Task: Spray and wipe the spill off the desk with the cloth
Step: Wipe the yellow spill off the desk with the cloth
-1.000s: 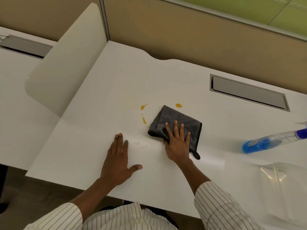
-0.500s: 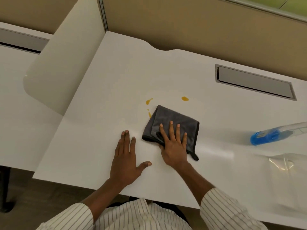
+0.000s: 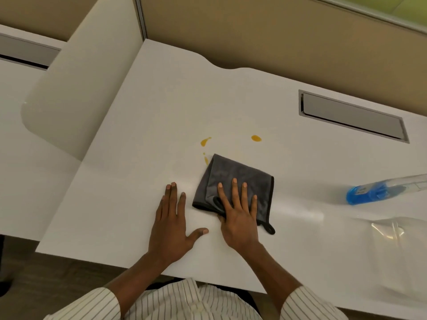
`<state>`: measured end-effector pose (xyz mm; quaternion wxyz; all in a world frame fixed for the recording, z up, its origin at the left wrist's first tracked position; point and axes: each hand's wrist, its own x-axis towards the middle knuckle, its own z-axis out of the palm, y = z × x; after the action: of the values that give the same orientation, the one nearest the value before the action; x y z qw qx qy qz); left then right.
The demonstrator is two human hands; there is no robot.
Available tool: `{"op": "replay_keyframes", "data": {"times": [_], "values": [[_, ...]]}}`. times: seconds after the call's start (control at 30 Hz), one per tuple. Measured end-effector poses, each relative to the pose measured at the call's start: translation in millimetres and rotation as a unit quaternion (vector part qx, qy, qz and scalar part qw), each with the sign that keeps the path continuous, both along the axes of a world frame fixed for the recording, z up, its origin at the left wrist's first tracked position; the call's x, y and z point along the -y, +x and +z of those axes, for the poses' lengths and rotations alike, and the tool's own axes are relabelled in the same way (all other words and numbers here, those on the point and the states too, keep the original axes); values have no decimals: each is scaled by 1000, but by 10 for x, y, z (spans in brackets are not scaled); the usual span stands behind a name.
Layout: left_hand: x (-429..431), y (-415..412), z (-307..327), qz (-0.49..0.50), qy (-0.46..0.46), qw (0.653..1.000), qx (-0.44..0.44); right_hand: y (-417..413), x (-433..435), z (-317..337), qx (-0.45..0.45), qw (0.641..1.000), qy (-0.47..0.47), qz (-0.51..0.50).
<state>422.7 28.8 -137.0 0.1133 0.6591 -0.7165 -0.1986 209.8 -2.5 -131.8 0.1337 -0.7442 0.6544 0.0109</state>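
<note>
A folded dark grey cloth (image 3: 233,176) lies on the white desk (image 3: 161,116). My right hand (image 3: 239,215) presses flat on the cloth's near half, fingers spread. My left hand (image 3: 172,224) rests flat on the bare desk just left of the cloth, holding nothing. Orange spill drops lie beyond the cloth: one (image 3: 205,141) at the upper left, a small streak (image 3: 206,160) touching the cloth's far left corner, and one (image 3: 256,138) farther right. A spray bottle with blue liquid (image 3: 369,192) lies on its side at the right.
A grey cable hatch (image 3: 351,116) is set into the desk at the back right. A white divider panel (image 3: 76,88) stands along the left side. A clear plastic object (image 3: 392,241) lies at the right near the front edge. A tan partition wall runs behind.
My right hand and the cloth have slid a little toward me and left, away from the right-hand drop. The left hand stays flat; the camera shifted slightly.
</note>
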Motion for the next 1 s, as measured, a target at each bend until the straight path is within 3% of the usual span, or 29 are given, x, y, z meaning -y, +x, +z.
{"op": "replay_keyframes", "data": {"times": [0.47, 0.7, 0.83, 1.0], "values": [[23, 19, 59, -7, 49, 999, 18, 459, 1752, 146, -19, 997, 76, -9], [14, 11, 9, 0, 24, 1000, -13, 336, 1049, 213, -27, 994, 65, 86], [14, 8, 6, 3, 16, 1000, -23, 301, 471, 148, -18, 999, 7, 48], [10, 9, -20, 0, 18, 1000, -11, 479, 591, 129, -26, 999, 10, 16]]}}
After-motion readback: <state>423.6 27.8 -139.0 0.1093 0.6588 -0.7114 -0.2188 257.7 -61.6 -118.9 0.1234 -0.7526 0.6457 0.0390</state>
